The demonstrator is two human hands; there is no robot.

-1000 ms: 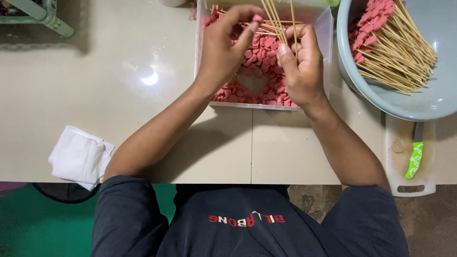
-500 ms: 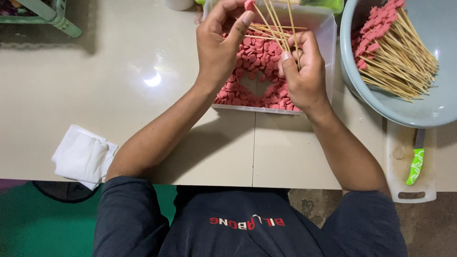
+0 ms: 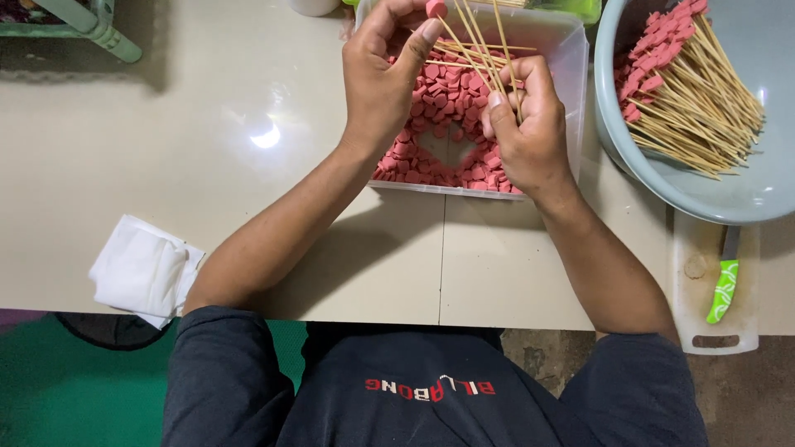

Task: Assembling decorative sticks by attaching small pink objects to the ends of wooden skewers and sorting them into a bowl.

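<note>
Clear tub (image 3: 571, 74) of sliced sausage pieces (image 3: 431, 149) centre-back on desk (image 3: 207, 165), both hands above it, basin (image 3: 629, 157) of loaded skewers (image 3: 687, 83) right of tub, cutting board (image 3: 696, 281) with knife (image 3: 724, 285) in front of basin, folded cloth (image 3: 141, 269) at front-left edge

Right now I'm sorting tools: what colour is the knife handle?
Bright green, on the knife; head view shows it best.

A folded white cloth (image 3: 142, 271) lies at the near left edge of the pale worktop (image 3: 190, 157). At the near right sits a white cutting board (image 3: 714, 285) with a green-handled knife (image 3: 723, 285) on it — beyond, the far left corner shows a pale green frame (image 3: 91, 25).
</note>
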